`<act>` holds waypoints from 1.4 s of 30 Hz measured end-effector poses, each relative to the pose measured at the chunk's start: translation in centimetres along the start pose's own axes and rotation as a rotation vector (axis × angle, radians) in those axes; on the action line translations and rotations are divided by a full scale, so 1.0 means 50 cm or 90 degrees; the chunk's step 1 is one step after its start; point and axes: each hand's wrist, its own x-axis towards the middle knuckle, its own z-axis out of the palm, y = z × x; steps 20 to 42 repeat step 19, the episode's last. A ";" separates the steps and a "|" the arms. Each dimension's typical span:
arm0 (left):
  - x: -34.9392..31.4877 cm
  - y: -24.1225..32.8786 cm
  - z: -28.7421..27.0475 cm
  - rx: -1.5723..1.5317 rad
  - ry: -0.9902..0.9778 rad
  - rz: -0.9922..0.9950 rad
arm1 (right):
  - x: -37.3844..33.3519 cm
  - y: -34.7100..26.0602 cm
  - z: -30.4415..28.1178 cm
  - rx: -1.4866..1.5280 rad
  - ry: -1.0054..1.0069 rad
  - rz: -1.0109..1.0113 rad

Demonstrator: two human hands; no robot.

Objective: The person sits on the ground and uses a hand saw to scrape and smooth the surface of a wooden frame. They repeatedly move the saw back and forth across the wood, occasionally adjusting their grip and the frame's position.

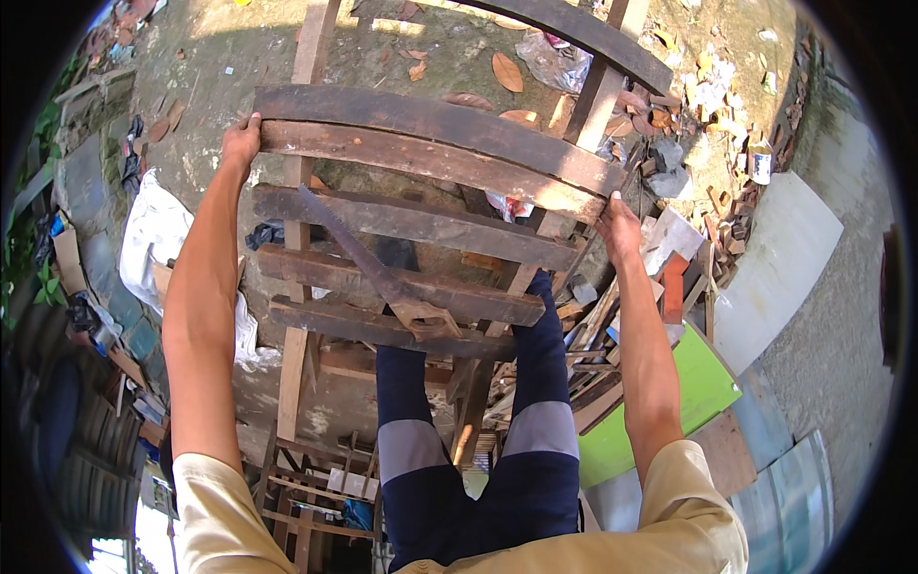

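Observation:
A weathered wooden plank (430,158) lies across two long wooden rails, tight against a darker plank (421,120) on its far side. My left hand (242,142) is closed around the left end of this pair, its thumb on the top edge. At the right end, my right hand (621,228) grips the nearer plank, thumb up. Nearer to me, several more dark slats cross the rails. A handsaw (359,251) rests over these slats, its wooden handle (426,319) close to my legs and its blade tip pointing away to the left.
Another dark board (583,38) crosses the rails at the far end. Scrap wood, an orange-red block (674,287) and a green panel (660,407) are heaped on the right. White cloth (153,234) lies at the left. Dry leaves and plastic litter the ground.

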 end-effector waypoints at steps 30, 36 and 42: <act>-0.014 -0.008 0.015 -0.077 0.063 -0.014 | -0.005 -0.003 0.026 0.003 0.018 -0.006; -0.014 -0.008 0.015 -0.077 0.063 -0.014 | -0.005 -0.003 0.026 0.003 0.018 -0.006; -0.014 -0.008 0.015 -0.077 0.063 -0.014 | -0.005 -0.003 0.026 0.003 0.018 -0.006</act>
